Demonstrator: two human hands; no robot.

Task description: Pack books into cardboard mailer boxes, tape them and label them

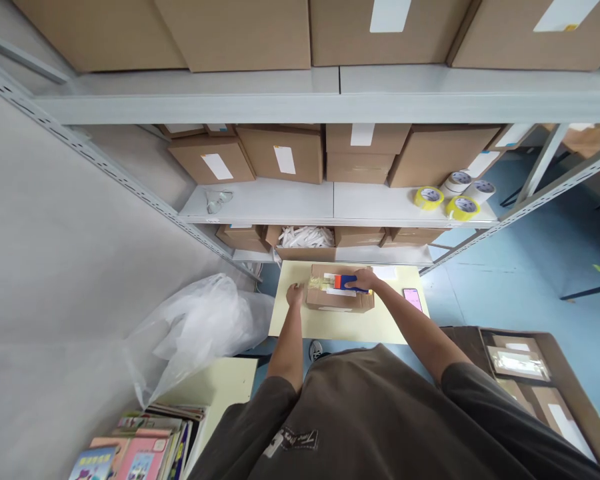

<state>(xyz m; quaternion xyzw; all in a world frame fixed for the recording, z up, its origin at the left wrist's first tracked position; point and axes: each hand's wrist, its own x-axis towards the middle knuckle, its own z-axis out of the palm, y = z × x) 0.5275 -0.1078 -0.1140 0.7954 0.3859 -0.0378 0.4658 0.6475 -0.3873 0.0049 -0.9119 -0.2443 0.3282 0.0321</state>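
A small cardboard box (339,301) lies on a pale yellow table (360,327) in front of me. My right hand (364,279) is closed on a red and blue tape dispenser (344,283) that rests on the box's top, with a strip of tape running to the box's left end. My left hand (295,294) presses against the left end of the box, fingers curled there at the tape's end.
A pink phone (413,299) lies on the table right of the box. Grey shelving (330,200) behind holds brown cartons and tape rolls (450,197). A clear plastic bag (200,327) sits left, books (140,453) lower left, an open carton (530,373) right.
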